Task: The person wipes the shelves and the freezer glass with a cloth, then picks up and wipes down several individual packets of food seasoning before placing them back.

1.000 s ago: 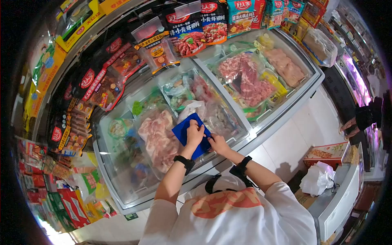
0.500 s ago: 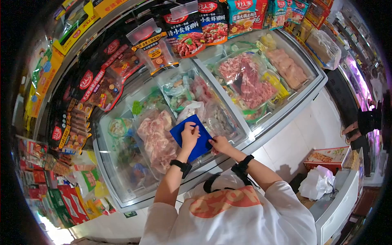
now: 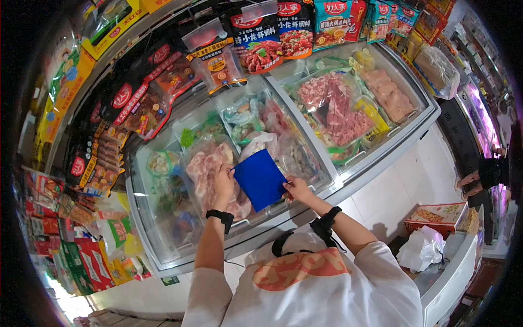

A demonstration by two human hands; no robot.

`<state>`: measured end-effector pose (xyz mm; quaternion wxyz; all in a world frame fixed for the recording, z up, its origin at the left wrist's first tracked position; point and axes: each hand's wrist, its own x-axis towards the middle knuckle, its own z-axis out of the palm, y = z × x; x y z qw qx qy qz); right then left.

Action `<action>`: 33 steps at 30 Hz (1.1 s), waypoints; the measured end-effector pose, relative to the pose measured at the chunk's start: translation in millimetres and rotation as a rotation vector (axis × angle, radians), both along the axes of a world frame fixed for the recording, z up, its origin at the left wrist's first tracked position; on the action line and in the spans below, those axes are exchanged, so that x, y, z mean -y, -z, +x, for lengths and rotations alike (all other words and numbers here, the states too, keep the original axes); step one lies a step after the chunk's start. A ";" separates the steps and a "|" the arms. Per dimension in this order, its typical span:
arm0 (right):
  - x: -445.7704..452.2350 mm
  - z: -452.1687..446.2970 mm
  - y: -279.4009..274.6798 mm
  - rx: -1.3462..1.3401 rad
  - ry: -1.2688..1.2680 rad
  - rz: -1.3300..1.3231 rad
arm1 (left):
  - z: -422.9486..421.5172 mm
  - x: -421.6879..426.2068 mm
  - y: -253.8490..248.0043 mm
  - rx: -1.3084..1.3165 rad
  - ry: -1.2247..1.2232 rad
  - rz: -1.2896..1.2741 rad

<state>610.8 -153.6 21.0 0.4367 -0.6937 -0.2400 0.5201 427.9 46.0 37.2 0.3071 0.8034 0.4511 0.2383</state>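
Note:
A flat, deep-blue square sheet (image 3: 260, 180) spans the space between my hands, over the glass lid of a chest freezer; whether it is cloth or paper I cannot tell. My left hand (image 3: 224, 182) pinches its left corner. At the right corner, the thumb and fingers of my right hand (image 3: 298, 189) close on the edge. Under the glass, below my left hand, lies a bag of pale pink meat (image 3: 204, 169). Black bands circle both wrists.
The chest freezer (image 3: 328, 188) holds bagged meats, with pinkish cuts (image 3: 388, 94) at the right. Seasoning pouches (image 3: 256, 46) hang along its back. To my right are a white plastic bag (image 3: 422, 248) and a carton (image 3: 436, 216). Another person's hand (image 3: 469, 182) shows at the far right.
My left hand has moved from on top of the blue sheet to its left corner. The sheet now lies more fully in view; my right hand keeps its corner.

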 end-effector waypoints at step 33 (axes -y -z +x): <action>10.7 -6.0 -35.9 0.886 -0.047 -0.059 | 52.7 30.9 -7.4 -0.095 0.605 -0.123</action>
